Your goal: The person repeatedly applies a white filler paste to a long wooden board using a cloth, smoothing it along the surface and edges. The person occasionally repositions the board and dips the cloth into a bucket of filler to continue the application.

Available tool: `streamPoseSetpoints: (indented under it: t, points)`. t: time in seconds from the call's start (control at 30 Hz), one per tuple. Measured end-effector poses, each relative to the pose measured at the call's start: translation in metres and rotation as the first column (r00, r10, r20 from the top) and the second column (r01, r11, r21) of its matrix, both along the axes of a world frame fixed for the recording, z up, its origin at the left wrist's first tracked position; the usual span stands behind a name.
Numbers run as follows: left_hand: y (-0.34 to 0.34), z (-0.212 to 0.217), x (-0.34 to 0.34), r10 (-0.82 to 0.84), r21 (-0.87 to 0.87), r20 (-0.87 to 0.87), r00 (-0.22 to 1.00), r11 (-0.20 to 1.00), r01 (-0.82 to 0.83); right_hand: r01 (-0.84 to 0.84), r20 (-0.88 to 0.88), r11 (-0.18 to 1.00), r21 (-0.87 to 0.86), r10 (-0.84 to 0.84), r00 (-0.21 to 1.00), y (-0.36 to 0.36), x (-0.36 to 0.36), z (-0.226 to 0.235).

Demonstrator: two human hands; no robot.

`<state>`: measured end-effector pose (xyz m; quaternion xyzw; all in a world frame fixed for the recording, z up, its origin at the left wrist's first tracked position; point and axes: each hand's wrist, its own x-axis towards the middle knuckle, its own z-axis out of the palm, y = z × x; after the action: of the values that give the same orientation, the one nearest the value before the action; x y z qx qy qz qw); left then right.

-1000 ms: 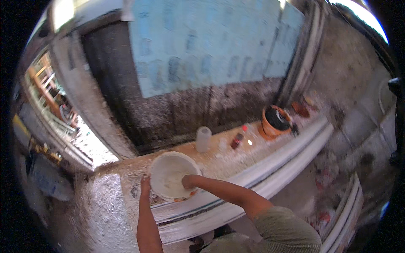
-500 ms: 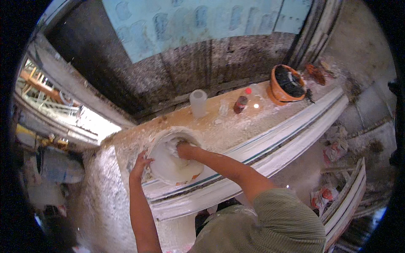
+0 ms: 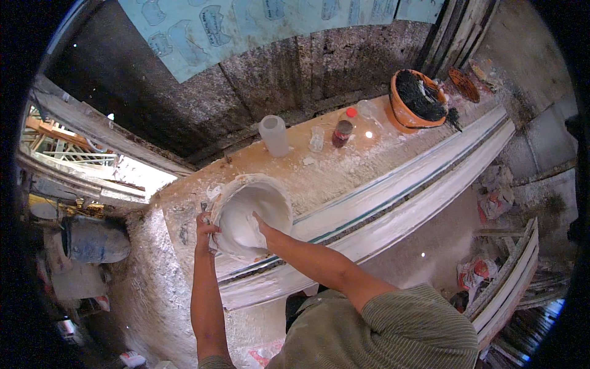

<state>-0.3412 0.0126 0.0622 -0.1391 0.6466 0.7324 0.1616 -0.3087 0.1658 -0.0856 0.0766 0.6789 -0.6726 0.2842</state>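
Note:
A white bucket (image 3: 284, 203) with a crusted rim stands tilted at the left end of the workbench, with smooth white plaster-like material (image 3: 236, 221) inside. My left hand (image 3: 206, 227) holds the bucket's left side, fingers curled at its rim. Inside the bucket, my right hand (image 3: 263, 229) reaches down by the near right wall; its thumb shows, but the other fingers are hidden in or behind the white material.
Along the bench (image 3: 344, 163) stand a translucent container (image 3: 274, 136), a red-capped bottle (image 3: 342, 133) and an orange tub (image 3: 405, 117) of black stringy stuff. Long white moulding strips (image 3: 393, 197) line the front edge. A blue barrel (image 3: 95, 240) is at left.
My right hand has shifted from the far side of the bucket toward its near right side. My left hand keeps its hold on the bucket. The head view has moved slightly.

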Motion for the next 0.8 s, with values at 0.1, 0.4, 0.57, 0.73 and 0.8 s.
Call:
streamPoseSetpoints:
  t: [0.1,0.4,0.57,0.73,0.8]
  points:
    - [0.022,0.012,0.026,0.128,0.042,-0.125,0.984,0.991,-0.124,-0.086,-0.104,0.996,0.009,0.086,0.991,0.024,0.009,0.037]
    - [0.026,0.043,0.131,0.523,0.446,-0.119,0.844,0.787,-0.425,-0.249,-0.428,0.943,0.222,0.323,0.844,0.215,0.093,0.122]
    - [0.011,0.074,0.234,0.775,0.272,-0.054,0.630,0.618,-0.737,0.007,-0.256,1.000,-0.004,-0.008,0.967,0.318,0.108,0.148]
    - [-0.018,0.095,0.328,0.869,0.245,-0.102,0.485,0.494,-0.834,0.309,0.250,0.874,-0.376,-0.226,0.942,0.365,0.112,0.096]
    - [-0.036,0.090,0.367,0.830,0.200,-0.246,0.501,0.549,-0.811,-0.008,-0.141,0.998,0.059,0.016,0.990,0.344,0.099,0.046]
